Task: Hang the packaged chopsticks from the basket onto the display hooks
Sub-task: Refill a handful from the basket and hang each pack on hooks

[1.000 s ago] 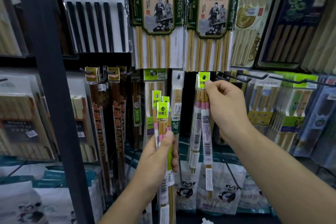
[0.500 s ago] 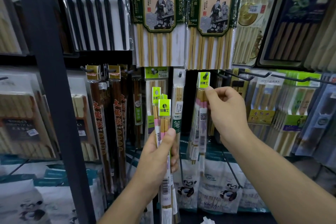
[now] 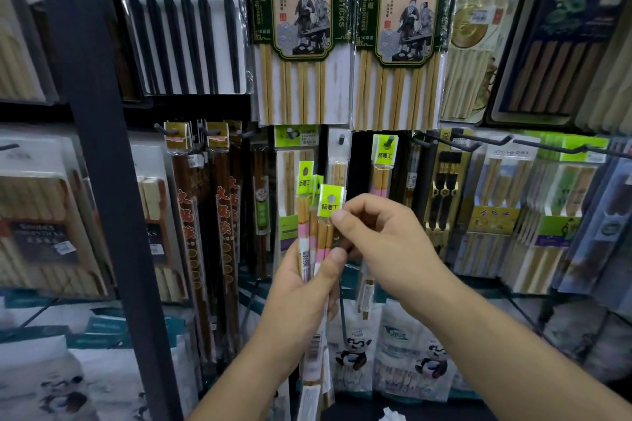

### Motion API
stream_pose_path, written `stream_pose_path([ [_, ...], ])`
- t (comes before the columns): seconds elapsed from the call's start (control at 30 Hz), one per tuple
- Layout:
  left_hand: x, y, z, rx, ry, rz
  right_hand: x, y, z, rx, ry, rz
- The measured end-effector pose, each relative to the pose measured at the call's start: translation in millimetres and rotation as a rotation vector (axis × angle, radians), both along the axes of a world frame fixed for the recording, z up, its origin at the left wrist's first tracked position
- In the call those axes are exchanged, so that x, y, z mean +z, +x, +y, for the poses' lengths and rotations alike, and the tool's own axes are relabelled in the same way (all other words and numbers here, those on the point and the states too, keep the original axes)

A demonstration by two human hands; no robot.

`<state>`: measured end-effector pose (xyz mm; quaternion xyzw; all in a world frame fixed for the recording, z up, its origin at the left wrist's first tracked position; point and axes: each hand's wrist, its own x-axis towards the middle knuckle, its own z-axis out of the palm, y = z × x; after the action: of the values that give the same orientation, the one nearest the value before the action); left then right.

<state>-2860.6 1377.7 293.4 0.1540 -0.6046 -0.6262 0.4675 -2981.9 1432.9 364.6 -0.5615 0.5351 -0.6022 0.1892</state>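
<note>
Left hand [image 3: 301, 297] is gripping a bundle of chopstick packs [image 3: 303, 232] upright; right hand [image 3: 390, 243] is pinching the front pack's green header card [image 3: 329, 202].

held packs [image 3: 304, 225]: lower ends past the bottom edge, middles behind left hand [image 3: 301, 297]

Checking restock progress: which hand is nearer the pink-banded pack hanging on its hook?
Right. The right hand is just below the hung pack; the left hand grips the bundle lower left.
</note>
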Motion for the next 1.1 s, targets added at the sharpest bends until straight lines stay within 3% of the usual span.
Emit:
stream_pose_path([
  [0.27, -0.4, 9.8, -7.7, 0.04, 0.134, 0.002, 37.9, -27.8, -2.6, -0.219, -0.144, -0.222],
  [0.73, 1.6, 2.8, 1.7, 0.016, 0.059, -0.058, 29.7, -46.8, -21.8, -0.401, -0.113, -0.143],
  [1.1, 0.1, 1.8, 0.3, -0.008, 0.11, -0.014, 11.3, -40.5, -8.6, -0.521, -0.143, -0.055],
])
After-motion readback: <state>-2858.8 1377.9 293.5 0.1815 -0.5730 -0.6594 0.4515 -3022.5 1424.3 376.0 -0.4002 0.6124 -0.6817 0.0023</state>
